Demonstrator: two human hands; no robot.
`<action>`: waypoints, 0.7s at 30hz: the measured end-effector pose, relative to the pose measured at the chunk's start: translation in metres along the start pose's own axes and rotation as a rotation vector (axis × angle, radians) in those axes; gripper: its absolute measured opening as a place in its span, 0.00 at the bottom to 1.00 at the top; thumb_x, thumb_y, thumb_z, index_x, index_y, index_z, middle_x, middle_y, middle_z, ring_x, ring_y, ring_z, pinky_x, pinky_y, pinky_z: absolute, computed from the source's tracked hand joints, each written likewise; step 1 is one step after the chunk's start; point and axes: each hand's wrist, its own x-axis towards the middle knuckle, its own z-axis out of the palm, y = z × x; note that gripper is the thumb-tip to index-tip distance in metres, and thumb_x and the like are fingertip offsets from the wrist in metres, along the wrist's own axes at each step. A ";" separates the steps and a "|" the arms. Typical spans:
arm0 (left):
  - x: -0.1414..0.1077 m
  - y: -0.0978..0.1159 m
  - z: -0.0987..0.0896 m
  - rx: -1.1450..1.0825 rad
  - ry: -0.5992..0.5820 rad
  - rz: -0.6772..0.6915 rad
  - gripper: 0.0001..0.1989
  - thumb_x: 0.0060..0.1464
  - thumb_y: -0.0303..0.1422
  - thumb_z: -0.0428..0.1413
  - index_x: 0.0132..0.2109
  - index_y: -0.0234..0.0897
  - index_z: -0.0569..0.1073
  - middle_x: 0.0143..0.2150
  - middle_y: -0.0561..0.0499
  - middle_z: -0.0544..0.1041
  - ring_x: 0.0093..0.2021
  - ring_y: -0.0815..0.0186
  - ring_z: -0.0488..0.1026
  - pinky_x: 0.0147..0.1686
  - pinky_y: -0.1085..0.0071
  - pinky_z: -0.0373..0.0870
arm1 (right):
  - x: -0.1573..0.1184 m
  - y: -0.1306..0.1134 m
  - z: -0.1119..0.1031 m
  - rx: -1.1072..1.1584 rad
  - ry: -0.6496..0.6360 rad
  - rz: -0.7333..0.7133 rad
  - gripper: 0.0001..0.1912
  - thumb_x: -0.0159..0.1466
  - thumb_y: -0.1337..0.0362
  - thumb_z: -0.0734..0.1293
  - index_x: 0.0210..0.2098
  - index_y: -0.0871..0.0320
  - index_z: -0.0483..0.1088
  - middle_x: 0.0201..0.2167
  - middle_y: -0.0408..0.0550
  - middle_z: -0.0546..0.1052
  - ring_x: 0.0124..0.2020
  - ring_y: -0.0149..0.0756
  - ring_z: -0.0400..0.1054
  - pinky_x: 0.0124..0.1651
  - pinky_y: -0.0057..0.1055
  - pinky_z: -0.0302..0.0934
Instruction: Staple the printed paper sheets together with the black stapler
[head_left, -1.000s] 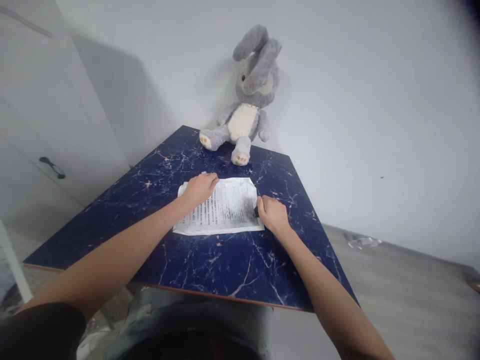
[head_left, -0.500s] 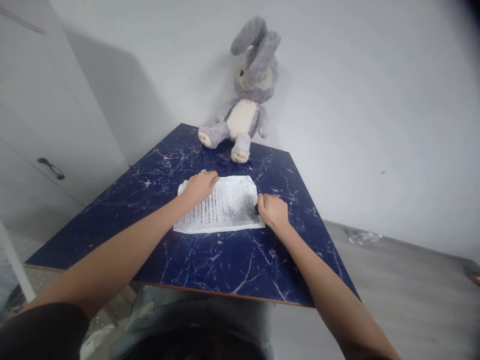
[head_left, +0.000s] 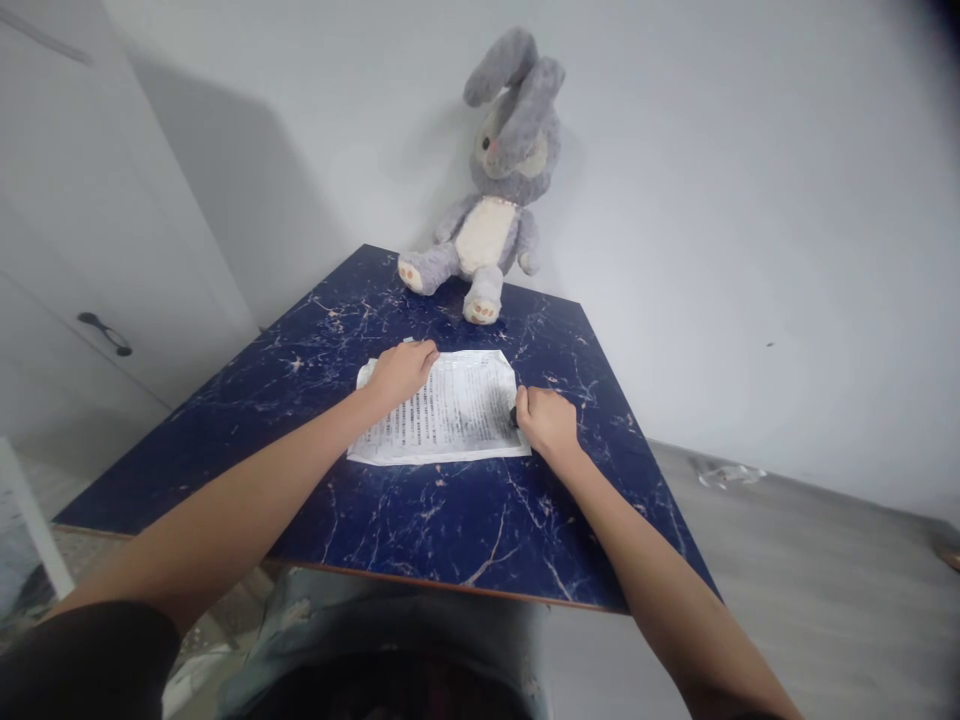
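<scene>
A printed white sheet [head_left: 472,410], creased and perhaps a flat packet, lies on the blue marbled tabletop [head_left: 420,520]. My left hand [head_left: 401,372] rests on its far left part, palm down, with the fingers reaching over the print. A small pale bit shows just beyond that hand; what it is I cannot make out. At the sheet's right edge, my right hand [head_left: 549,418] is closed around a small black object [head_left: 514,416]. Only the tip of that object sticks out on the left, over the sheet, and its kind is hidden by the fingers.
A grey plush rabbit [head_left: 487,230] sits at the table's back, leaning on the white wall [head_left: 712,220]. To the left stands a white cabinet door with a dark handle [head_left: 105,334]. Crumpled clear plastic [head_left: 727,474] lies on the grey floor at right.
The view has shifted very slightly. Both hands, the sheet and the black object stay practically where they were.
</scene>
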 end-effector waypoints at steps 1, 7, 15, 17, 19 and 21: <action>0.000 0.001 -0.001 0.001 -0.003 0.000 0.15 0.72 0.36 0.45 0.46 0.39 0.76 0.43 0.46 0.81 0.43 0.57 0.78 0.42 0.65 0.68 | 0.000 0.000 0.000 -0.005 0.003 -0.006 0.28 0.76 0.58 0.52 0.35 0.62 0.79 0.36 0.60 0.83 0.37 0.45 0.78 0.41 0.32 0.63; -0.002 0.004 -0.004 0.004 -0.017 -0.021 0.16 0.72 0.36 0.45 0.47 0.39 0.77 0.44 0.45 0.81 0.44 0.57 0.78 0.43 0.65 0.69 | -0.001 -0.001 0.002 -0.056 0.024 -0.090 0.26 0.75 0.60 0.53 0.34 0.63 0.79 0.35 0.62 0.82 0.40 0.49 0.78 0.45 0.36 0.62; 0.000 0.001 0.002 0.024 -0.020 -0.021 0.16 0.72 0.37 0.45 0.48 0.39 0.76 0.44 0.45 0.81 0.44 0.56 0.78 0.44 0.64 0.69 | -0.007 -0.005 0.013 -0.157 0.090 -0.250 0.28 0.75 0.61 0.52 0.35 0.64 0.80 0.39 0.61 0.81 0.43 0.50 0.74 0.47 0.40 0.57; 0.001 0.000 0.003 0.027 -0.023 -0.006 0.15 0.72 0.36 0.45 0.47 0.38 0.76 0.44 0.45 0.81 0.43 0.56 0.78 0.43 0.64 0.69 | -0.008 -0.006 0.015 -0.175 0.108 -0.271 0.27 0.75 0.62 0.52 0.35 0.64 0.80 0.40 0.61 0.81 0.42 0.50 0.73 0.46 0.41 0.56; 0.002 -0.002 0.005 0.031 -0.027 0.018 0.15 0.72 0.35 0.45 0.47 0.38 0.76 0.44 0.44 0.80 0.43 0.57 0.78 0.44 0.64 0.69 | -0.008 -0.006 0.017 -0.183 0.120 -0.291 0.27 0.74 0.62 0.53 0.35 0.63 0.80 0.40 0.60 0.81 0.41 0.50 0.73 0.45 0.42 0.56; 0.003 -0.004 0.008 0.058 -0.025 0.063 0.14 0.72 0.34 0.46 0.48 0.37 0.76 0.45 0.43 0.80 0.46 0.56 0.76 0.48 0.62 0.69 | -0.007 -0.006 0.016 -0.168 0.127 -0.301 0.26 0.75 0.62 0.53 0.35 0.62 0.80 0.39 0.59 0.81 0.41 0.49 0.73 0.45 0.41 0.55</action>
